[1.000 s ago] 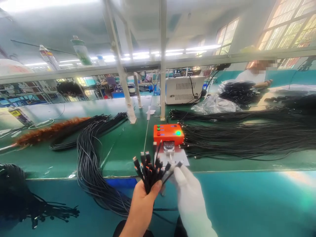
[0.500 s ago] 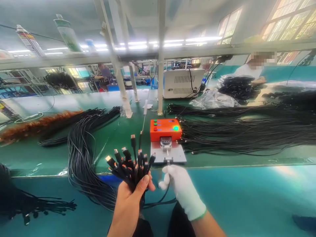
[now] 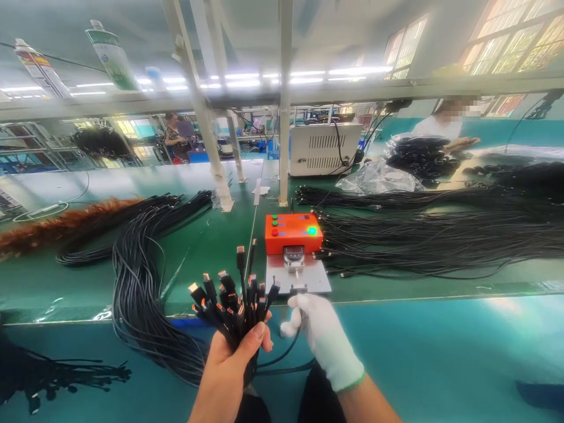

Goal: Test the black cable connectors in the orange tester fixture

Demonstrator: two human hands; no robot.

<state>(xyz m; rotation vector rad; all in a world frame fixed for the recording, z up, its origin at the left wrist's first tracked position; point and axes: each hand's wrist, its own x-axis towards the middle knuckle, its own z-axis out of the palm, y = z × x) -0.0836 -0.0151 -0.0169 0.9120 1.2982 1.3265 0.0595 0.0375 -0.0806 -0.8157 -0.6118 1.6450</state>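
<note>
A bunch of black USB cables stands in my bare left hand, fingers wrapped round it and the metal plugs fanned upward. My right hand, in a white glove, pinches one USB cable at the front of an orange tester box. The cable's plug end is hidden by my gloved fingers, close to the metal fixture on the tester's silver base plate. A green light glows on the box, and a small gauge sits before it.
Long bundles of black cables lie right of the tester; another bundle drapes over the left table edge. Metal posts rise behind. A white vented machine stands farther back. A person sits at the back right near bagged cables.
The view has shifted slightly. Both hands keep their holds, the right staying at the fixture. The green light is lit in both frames.
</note>
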